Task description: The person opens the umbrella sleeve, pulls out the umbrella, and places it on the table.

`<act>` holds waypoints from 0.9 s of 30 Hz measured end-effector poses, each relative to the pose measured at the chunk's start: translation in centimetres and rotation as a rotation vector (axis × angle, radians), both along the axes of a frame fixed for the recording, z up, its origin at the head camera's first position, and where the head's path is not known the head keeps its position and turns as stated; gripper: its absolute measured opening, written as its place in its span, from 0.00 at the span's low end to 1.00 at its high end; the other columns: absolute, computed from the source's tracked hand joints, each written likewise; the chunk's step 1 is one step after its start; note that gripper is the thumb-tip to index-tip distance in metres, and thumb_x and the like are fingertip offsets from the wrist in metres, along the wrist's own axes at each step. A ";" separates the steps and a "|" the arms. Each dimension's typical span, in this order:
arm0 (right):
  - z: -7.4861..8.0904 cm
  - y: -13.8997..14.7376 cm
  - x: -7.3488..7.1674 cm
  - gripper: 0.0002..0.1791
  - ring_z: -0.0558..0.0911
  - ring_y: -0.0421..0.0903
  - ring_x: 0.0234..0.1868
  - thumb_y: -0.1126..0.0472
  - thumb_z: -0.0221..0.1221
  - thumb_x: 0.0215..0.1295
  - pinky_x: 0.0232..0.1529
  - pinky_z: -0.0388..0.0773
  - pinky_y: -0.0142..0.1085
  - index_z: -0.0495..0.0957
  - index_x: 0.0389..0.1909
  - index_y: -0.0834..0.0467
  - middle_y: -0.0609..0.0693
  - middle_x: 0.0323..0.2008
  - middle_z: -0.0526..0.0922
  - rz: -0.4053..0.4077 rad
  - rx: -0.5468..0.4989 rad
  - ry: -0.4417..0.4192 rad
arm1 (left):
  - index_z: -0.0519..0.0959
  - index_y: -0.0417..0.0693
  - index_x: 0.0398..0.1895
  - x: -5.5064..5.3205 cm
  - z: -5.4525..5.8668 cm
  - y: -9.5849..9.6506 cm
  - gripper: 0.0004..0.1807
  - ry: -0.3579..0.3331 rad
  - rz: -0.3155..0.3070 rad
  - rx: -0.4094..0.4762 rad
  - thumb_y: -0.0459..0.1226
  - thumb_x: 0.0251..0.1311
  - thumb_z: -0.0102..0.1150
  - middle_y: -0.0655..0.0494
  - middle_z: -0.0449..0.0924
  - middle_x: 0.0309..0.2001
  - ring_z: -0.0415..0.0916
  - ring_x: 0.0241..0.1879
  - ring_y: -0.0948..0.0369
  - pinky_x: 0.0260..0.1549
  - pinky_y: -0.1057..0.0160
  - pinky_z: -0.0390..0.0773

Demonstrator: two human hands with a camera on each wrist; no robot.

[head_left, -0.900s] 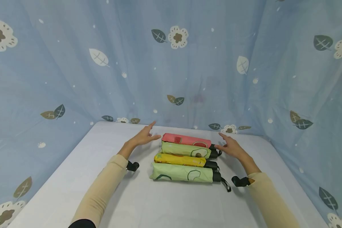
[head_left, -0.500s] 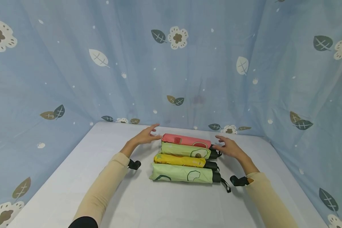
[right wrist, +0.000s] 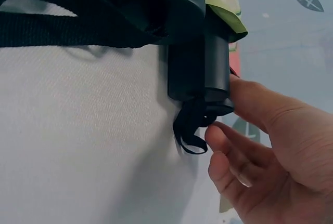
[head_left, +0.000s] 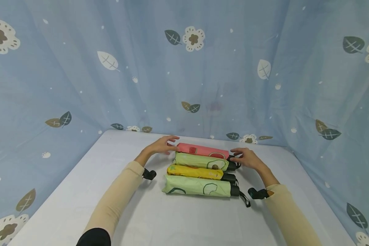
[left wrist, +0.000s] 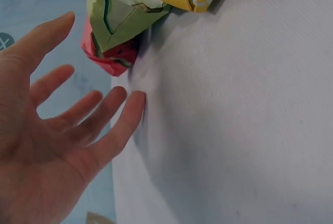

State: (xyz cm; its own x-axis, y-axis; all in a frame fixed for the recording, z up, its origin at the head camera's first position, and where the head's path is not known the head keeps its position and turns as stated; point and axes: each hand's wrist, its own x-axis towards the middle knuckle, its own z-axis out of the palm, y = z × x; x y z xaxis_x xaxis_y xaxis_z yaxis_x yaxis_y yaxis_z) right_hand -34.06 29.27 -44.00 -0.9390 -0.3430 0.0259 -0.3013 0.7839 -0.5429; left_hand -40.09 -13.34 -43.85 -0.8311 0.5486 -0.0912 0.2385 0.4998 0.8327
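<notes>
Folded umbrellas lie side by side across the white table in the head view: pink at the back, then avocado-print green, yellow, and pale green in front. Their black handles point right. My left hand is at the pink umbrella's left end, fingers spread and gently bent; the left wrist view shows a gap between the palm and the pink tip. My right hand is at the handle end of the back umbrellas, thumb beside a black handle, loosely bent fingertips near its strap.
A blue curtain with leaf and flower prints rises behind the table and along both sides. The white tabletop stretches in front of the umbrellas. A strap loop hangs off the front umbrella's handle.
My left hand has moved right, closer to the pink umbrella's end. My right hand has shifted slightly left toward the handles, its fingers bending more. The umbrellas have stayed put.
</notes>
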 end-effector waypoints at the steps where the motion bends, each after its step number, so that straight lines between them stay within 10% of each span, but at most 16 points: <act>1: 0.0 0.0 -0.1 0.27 0.81 0.65 0.52 0.55 0.60 0.68 0.42 0.83 0.47 0.72 0.64 0.64 0.69 0.56 0.78 0.004 -0.002 -0.007 | 0.60 0.49 0.75 -0.1 0.0 0.1 0.37 0.001 -0.009 0.000 0.44 0.65 0.62 0.39 0.59 0.73 0.72 0.63 0.44 0.48 0.49 0.82; 15: -0.1 0.0 -0.2 0.25 0.85 0.54 0.38 0.58 0.59 0.69 0.31 0.83 0.45 0.73 0.63 0.65 0.69 0.55 0.80 0.025 -0.074 -0.075 | 0.67 0.45 0.71 -0.7 0.2 2.0 0.32 0.103 -0.078 -0.104 0.40 0.64 0.63 0.40 0.69 0.67 0.77 0.56 0.46 0.42 0.55 0.84; 27: -0.5 -0.2 -0.3 0.24 0.82 0.50 0.27 0.58 0.58 0.71 0.30 0.81 0.44 0.73 0.63 0.65 0.67 0.56 0.80 0.021 -0.092 -0.086 | 0.71 0.44 0.68 -1.2 0.4 2.8 0.29 0.200 -0.131 -0.223 0.40 0.65 0.62 0.43 0.70 0.68 0.70 0.63 0.50 0.59 0.51 0.74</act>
